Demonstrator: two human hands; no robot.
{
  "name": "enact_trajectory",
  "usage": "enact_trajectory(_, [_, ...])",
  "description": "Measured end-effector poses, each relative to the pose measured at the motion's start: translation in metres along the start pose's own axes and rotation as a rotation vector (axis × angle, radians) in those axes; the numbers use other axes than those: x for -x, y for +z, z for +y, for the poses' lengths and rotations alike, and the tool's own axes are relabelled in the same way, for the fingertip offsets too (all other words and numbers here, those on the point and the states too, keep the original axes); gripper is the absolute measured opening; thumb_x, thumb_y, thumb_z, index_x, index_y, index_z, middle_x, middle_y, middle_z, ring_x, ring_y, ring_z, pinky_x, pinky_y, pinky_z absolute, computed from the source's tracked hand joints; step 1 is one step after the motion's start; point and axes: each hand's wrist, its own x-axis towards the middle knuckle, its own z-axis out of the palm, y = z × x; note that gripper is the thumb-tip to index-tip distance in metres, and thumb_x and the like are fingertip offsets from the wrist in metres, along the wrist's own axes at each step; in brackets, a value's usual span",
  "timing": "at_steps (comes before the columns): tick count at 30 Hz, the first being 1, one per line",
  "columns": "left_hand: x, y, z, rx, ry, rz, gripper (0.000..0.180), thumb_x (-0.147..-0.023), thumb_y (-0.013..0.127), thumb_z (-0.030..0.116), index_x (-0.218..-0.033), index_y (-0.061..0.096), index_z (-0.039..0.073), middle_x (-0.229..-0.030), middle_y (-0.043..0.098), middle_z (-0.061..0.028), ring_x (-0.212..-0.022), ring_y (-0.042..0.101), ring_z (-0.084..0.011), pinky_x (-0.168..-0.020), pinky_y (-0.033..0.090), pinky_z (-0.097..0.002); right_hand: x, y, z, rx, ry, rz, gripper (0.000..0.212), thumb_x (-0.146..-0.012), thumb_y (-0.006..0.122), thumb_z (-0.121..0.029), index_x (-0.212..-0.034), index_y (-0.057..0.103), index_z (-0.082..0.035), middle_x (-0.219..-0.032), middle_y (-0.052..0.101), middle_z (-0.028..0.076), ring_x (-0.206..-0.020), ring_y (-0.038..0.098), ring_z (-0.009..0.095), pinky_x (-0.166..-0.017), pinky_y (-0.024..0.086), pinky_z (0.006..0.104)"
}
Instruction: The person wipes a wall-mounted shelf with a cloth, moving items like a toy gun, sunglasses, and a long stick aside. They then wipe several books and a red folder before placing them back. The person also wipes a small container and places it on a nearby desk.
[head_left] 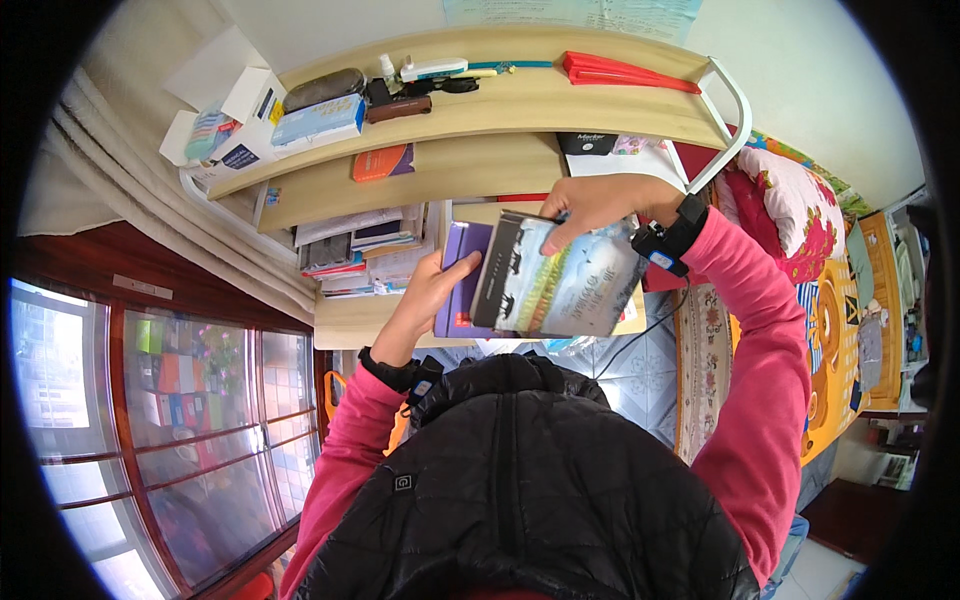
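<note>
In front of my chest I hold several books together, at the height of the desk below the shelves. My left hand grips a purple book by its left side, thumb on the front. Over it lies a book with a landscape cover, dark along its spine side, with green and pale blue picture areas. From the upper right, my right hand is closed on this book's top edge, fingers behind it. Whether more books sit between these two is hard to make out.
The upper shelf carries a tissue box, a blue box, glasses and a red folded item. Stacked books and papers fill the left of the desk. A window stands left; a bed with a floral quilt is at right.
</note>
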Motion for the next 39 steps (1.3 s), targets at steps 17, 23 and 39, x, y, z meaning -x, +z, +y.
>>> enact_trajectory(17, [0.001, 0.014, -0.033, 0.210, 0.117, 0.212, 0.022, -0.087, 0.064, 0.004, -0.108, 0.058, 0.002, -0.097, 0.064, -0.0021, -0.080, 0.060, -0.0098, -0.070, 0.048, -0.0251, -0.049, 0.062, 0.006, 0.198, -0.216, 1.224, 0.023, -0.080, 0.068, -0.012, -0.101, 0.066, -0.003, -0.097, 0.060, 0.015, -0.085, 0.060, 0.034, -0.074, 0.049, 0.0395])
enact_trajectory(23, [0.005, 0.033, -0.026, 0.219, 0.377, 0.381, 0.029, -0.086, 0.063, -0.001, -0.114, 0.055, 0.002, -0.100, 0.061, -0.0017, -0.088, 0.056, -0.0087, -0.080, 0.045, -0.0239, -0.060, 0.112, -0.041, 0.613, -0.664, 1.267, 0.050, -0.076, 0.064, -0.009, -0.125, 0.056, -0.012, -0.142, 0.043, 0.014, -0.130, 0.040, 0.037, -0.103, 0.033, 0.0547])
enact_trajectory(39, [0.012, 0.045, -0.018, 0.362, 0.449, 0.499, 0.025, -0.094, 0.059, 0.015, -0.114, 0.055, 0.002, -0.101, 0.060, -0.0040, -0.086, 0.057, -0.0111, -0.078, 0.046, -0.0270, -0.075, 0.133, 0.005, 0.467, -0.319, 1.605, 0.050, -0.081, 0.052, -0.001, -0.131, 0.049, -0.003, -0.137, 0.045, 0.021, -0.131, 0.039, 0.039, -0.108, 0.031, 0.0475])
